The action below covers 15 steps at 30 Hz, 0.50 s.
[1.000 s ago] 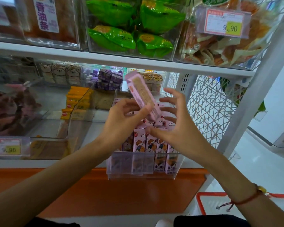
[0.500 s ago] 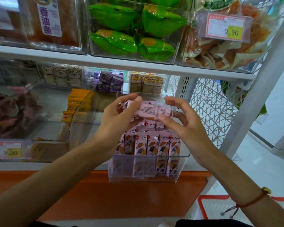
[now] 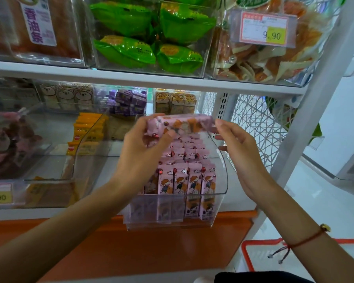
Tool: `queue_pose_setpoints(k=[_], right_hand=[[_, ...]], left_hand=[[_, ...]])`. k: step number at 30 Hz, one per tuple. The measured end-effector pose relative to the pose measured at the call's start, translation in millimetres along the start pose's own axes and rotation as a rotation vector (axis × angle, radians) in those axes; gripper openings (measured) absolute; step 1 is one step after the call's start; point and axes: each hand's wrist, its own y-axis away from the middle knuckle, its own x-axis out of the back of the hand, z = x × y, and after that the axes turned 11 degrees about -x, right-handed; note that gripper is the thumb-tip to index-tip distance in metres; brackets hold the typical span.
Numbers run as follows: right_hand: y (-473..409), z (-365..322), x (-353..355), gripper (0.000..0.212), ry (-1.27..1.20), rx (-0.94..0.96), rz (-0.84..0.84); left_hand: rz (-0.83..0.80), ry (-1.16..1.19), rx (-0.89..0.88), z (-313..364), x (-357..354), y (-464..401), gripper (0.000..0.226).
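I see the pink packet (image 3: 182,124) lying level and crosswise in the air, right above the back half of the clear bin (image 3: 220,158). The packet is blurred, so I cannot read its print beyond pink and orange patches. My view of the left hand (image 3: 143,152) is plain: it grips the packet's left end, thumb in front and fingers curled round behind. The right hand (image 3: 239,152) sits at the packet's other end, over the bin's right wall, with its index fingertip touching that end. Its fingers are loosely bent, and I cannot tell whether they pinch the packet or only rest against it. A red string bracelet (image 3: 307,240) shows on that wrist, low and to the right of the bin.

Inside the bin, rows of matching pink packets (image 3: 187,180) stand upright, packed close from the front wall to the back.

Left of the bin I see yellow packets (image 3: 88,131) in a neighbouring clear tray. Behind the bin and to its left sit small purple boxes (image 3: 129,103). Just right of the bin is a white wire side panel (image 3: 260,129). Above the bin runs a white shelf (image 3: 131,77), with green bags (image 3: 151,37) in a clear box on it. A price tag (image 3: 268,29) reading 9.90 is up there too, to the right. Below the bin is an orange base board (image 3: 131,242), and lower right of the bin is a red basket (image 3: 247,254).
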Motion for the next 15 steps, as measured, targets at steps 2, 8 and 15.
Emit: queue_pose_setpoints(k=[2,8,15], right_hand=[[-2.5,4.7,6.7,0.028,0.128,0.043,0.057],[-1.4,32.6,19.0,0.036,0.419,-0.043,-0.092],[-2.7,39.6,22.5,0.032,0.336,0.023,-0.163]], left_hand=[[0.12,-0.01,-0.02,-4.8,4.0,-10.5,0.031],[0.106,-0.077,0.14,-46.2,-17.1,-67.2,0.046],[-0.104,-0.367,0.15,-95.3,-57.2,-113.3,0.047]])
